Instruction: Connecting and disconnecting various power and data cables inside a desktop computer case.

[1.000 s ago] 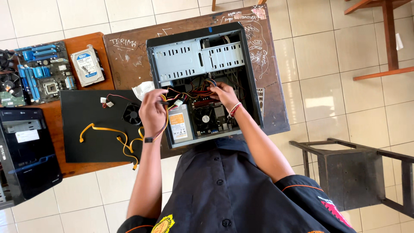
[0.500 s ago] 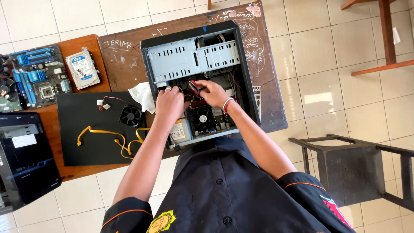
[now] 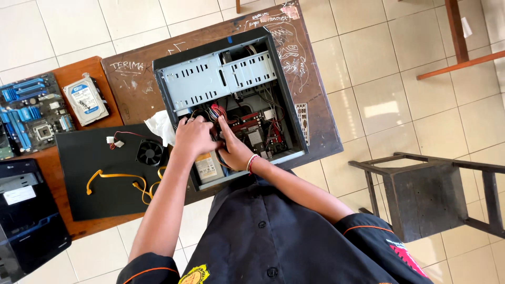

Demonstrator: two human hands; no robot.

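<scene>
Hands first: your left hand (image 3: pixel 193 138) lies palm-down inside the open case (image 3: pixel 231 100), fingers curled loosely over the cable bundle (image 3: pixel 216 112) near the case's left wall; you cannot tell whether it actually grips anything under the palm. Your right hand (image 3: pixel 234 150) sits just beside it, touching it, with the index finger stretched straight up toward the red and yellow wires and the other fingers folded in; whether they pinch a wire is hidden.

The case lies on its side on the scribbled brown desk (image 3: pixel 315 126), its open face up. A grey drive cage (image 3: pixel 218 79) fills its upper half, the motherboard (image 3: pixel 255 131) shows to the right of your hands, and the power supply (image 3: pixel 209 167) sits below your left wrist.

Left of the case, a black side panel (image 3: pixel 94 194) lies flat with a small fan (image 3: pixel 150 152), a yellow ribbon cable (image 3: pixel 118 179) and a white cloth (image 3: pixel 159 128) on it. Farther left are a hard drive (image 3: pixel 86 99) and a blue-slotted board (image 3: pixel 29 113). A dark stool (image 3: pixel 428 197) stands on the tiles to your right.
</scene>
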